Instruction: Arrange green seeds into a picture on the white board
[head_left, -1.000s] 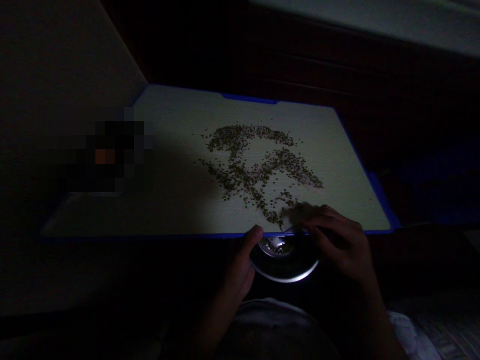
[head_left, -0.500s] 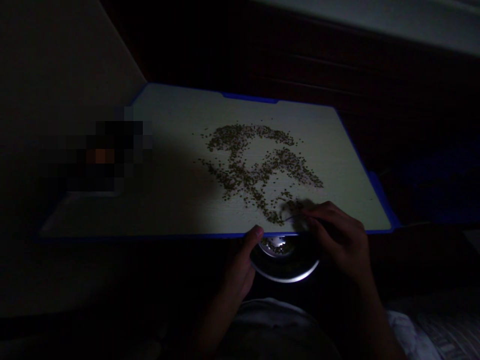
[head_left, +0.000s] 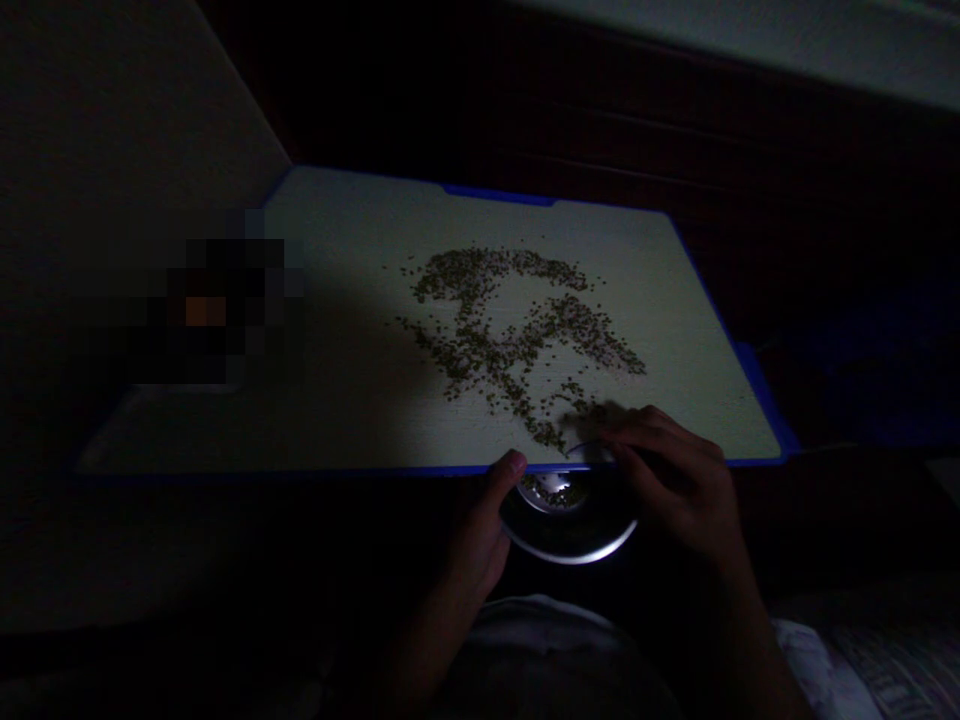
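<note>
Small dark greenish grains lie in scattered streaks on a pale board-like tabletop with a blue rim. Under its near edge, a shiny metal bowl has grains in its lit hollow. My left hand is closed at the bowl's left side; its thumb tip lies over the tabletop edge, and the other fingers are mostly hidden. Pinched in my right hand is a thin curved implement, its tip beside the lowest grains. Dimness hides what kind it is.
At the tabletop's left end is a pixelated dark patch with an orange spot. A plain wall rises on the left, dark panelling behind. Pale cloth shows at the lower right.
My right hand and the thin implement rose slightly, then dropped back towards the near edge. My left hand and the bowl stay in place. The grains look nearly unchanged.
</note>
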